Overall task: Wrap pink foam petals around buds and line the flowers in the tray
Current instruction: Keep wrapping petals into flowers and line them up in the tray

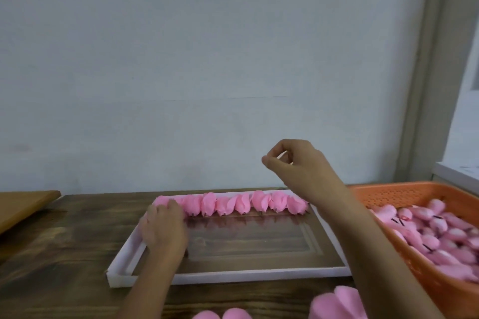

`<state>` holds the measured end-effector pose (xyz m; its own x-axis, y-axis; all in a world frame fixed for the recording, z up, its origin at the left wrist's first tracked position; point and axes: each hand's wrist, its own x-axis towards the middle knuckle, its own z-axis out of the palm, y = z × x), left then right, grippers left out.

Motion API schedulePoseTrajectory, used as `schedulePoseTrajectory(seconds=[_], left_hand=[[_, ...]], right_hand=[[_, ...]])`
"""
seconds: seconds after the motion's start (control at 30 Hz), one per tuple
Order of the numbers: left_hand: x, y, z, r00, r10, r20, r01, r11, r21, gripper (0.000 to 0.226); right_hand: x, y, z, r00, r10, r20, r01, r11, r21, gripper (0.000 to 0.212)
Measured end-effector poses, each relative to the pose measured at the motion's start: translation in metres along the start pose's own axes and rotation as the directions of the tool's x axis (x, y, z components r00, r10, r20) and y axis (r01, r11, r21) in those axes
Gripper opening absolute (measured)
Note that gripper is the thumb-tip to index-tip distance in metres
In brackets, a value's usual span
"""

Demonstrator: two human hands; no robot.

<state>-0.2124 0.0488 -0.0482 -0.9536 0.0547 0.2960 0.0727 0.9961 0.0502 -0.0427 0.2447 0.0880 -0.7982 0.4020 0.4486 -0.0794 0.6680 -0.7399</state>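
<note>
A white-rimmed tray [121,264] lies on the dark wooden table. Along its far edge runs a row of several pink foam flowers [233,204]. My left hand [163,228] rests at the left end of that row, fingers touching the leftmost flower. My right hand [298,163] is raised above the right end of the row, thumb and fingertips drawn together; whether it pinches anything I cannot tell. Loose pink foam petals [334,303] lie at the near edge of the table.
An orange plastic basket [388,193] on the right holds several pink buds [440,230] with dark stems. A brown board [23,204] lies at the far left. A pale wall stands close behind the table.
</note>
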Motion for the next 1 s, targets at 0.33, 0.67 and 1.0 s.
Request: schedulePoseTrajectory(seconds=[0.33, 0.67, 1.0], left_hand=[[-0.015, -0.012, -0.033, 0.963, 0.208, -0.17, -0.209, 0.978, 0.009, 0.081], [-0.077, -0.02, -0.086, 0.499, 0.785, 0.367, -0.663, 0.619, -0.421, 0.043], [-0.09, -0.025, -0.071, 0.502, 0.85, 0.161, -0.668, 0.499, -0.551, 0.019]], right_hand=[[0.049, 0.086, -0.128, 0.949, 0.294, 0.117, -0.073, 0.562, -0.824, 0.012], [0.026, 0.174, -0.132, 0.79, 0.337, 0.512, 0.196, 0.652, -0.732, 0.054], [0.038, 0.185, -0.151, 0.837, 0.346, 0.424, 0.165, 0.58, -0.798, 0.011]])
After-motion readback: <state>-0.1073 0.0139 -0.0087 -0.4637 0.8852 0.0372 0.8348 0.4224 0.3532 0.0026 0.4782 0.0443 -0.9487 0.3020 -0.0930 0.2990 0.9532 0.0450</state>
